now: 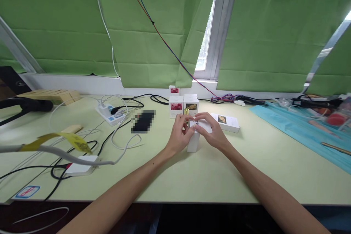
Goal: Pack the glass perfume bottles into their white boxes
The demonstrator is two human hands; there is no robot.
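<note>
A narrow white box (193, 143) stands upright on the table in front of me, its top partly hidden by my fingers. My left hand (179, 135) is closed at the box's upper left, thumb and fingertips at its top edge. From the other side my right hand (212, 131) is closed on the top of the same box, with its fingertips close to the left ones. A shiny gold cylinder (187, 111) shows just behind my left fingers; whether it touches them I cannot tell.
Behind my hands stand white boxes with a red picture (176, 106) and a yellow picture (192, 107). Another white box (231, 124) lies to the right. A power strip (111, 115), white adapter (82, 166) and tangled cables occupy the left; blue sheeting (298, 128) covers the right.
</note>
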